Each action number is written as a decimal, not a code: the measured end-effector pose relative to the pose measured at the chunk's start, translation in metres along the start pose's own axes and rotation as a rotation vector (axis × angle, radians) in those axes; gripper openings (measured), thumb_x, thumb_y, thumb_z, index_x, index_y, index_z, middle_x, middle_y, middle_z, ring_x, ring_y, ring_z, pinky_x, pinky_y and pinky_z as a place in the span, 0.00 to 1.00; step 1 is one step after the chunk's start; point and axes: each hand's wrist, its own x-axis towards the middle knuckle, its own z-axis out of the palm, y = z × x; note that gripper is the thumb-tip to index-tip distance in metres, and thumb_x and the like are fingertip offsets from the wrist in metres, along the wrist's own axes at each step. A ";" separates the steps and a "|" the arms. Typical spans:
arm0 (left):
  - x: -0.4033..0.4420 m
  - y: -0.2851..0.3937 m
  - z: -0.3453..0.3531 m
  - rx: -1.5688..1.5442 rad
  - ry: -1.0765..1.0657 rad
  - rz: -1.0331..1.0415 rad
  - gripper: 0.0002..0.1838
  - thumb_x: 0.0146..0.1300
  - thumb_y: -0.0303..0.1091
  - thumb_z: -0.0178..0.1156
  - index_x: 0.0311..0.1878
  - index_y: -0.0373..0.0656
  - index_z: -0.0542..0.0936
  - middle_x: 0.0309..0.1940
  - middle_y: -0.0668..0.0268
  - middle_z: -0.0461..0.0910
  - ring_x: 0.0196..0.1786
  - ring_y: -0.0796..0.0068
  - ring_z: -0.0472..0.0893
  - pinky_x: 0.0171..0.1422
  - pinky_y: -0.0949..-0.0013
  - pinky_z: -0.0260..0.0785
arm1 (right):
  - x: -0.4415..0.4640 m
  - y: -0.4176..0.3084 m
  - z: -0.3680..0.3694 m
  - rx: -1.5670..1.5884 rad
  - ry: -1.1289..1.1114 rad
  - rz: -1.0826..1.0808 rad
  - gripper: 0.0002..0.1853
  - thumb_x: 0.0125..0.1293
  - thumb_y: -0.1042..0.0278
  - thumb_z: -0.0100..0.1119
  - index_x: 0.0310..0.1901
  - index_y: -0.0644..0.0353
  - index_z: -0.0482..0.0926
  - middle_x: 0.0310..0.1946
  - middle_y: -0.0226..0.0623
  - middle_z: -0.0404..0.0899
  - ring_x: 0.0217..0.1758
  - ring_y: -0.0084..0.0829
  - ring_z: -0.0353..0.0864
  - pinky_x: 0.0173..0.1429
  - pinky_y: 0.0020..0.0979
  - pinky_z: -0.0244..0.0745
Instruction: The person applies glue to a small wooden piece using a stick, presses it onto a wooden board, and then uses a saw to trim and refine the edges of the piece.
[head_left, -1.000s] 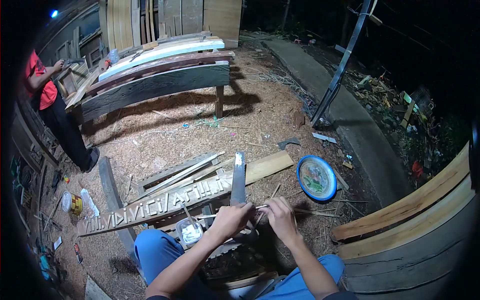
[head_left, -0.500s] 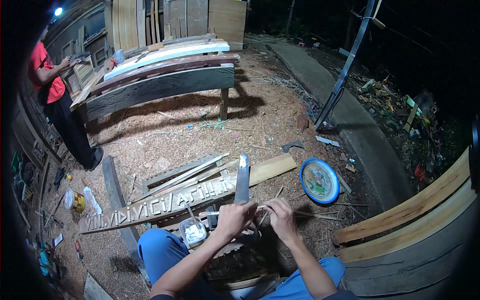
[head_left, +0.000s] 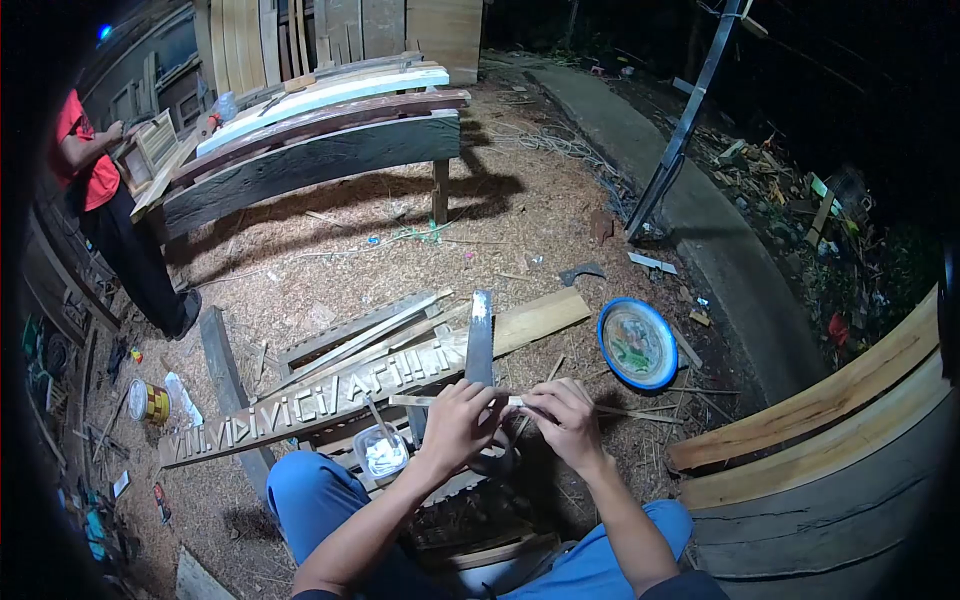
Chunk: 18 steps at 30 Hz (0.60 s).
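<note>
My left hand (head_left: pixel 460 425) is closed round a thin wooden strip (head_left: pixel 408 400), whose pale end sticks out to the left. My right hand (head_left: pixel 563 420) pinches the same strip just to the right, with a small gap between the hands. A handsaw (head_left: pixel 481 345) stands with its blade pointing up and away, right behind my left hand. Its handle lies below my hands, partly hidden. Whether the strip touches the saw's teeth, I cannot tell. Left of my hands is a clear tub (head_left: pixel 382 452) with white stuff and a stick in it. A plank with raised wooden letters (head_left: pixel 310 408) lies beyond.
A blue-rimmed round tray (head_left: pixel 637 343) lies on the shavings-covered ground. Wide boards (head_left: pixel 810 430) stand at the right. A yellow can (head_left: pixel 149 401) sits at left. Farther off, a person in a red shirt (head_left: pixel 98 165) works beside a bench of planks (head_left: pixel 310 175).
My hands have drawn slightly closer and levelled the strip, whose left end now shows further out. The person in red has shifted a little, and the view has moved slightly.
</note>
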 end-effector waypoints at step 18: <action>-0.009 0.005 -0.012 -0.001 -0.098 -0.319 0.19 0.63 0.51 0.69 0.37 0.44 0.77 0.23 0.58 0.81 0.28 0.53 0.83 0.30 0.55 0.72 | -0.026 -0.021 0.049 0.176 -0.141 0.318 0.44 0.55 0.76 0.70 0.75 0.53 0.64 0.68 0.48 0.67 0.69 0.49 0.72 0.71 0.43 0.70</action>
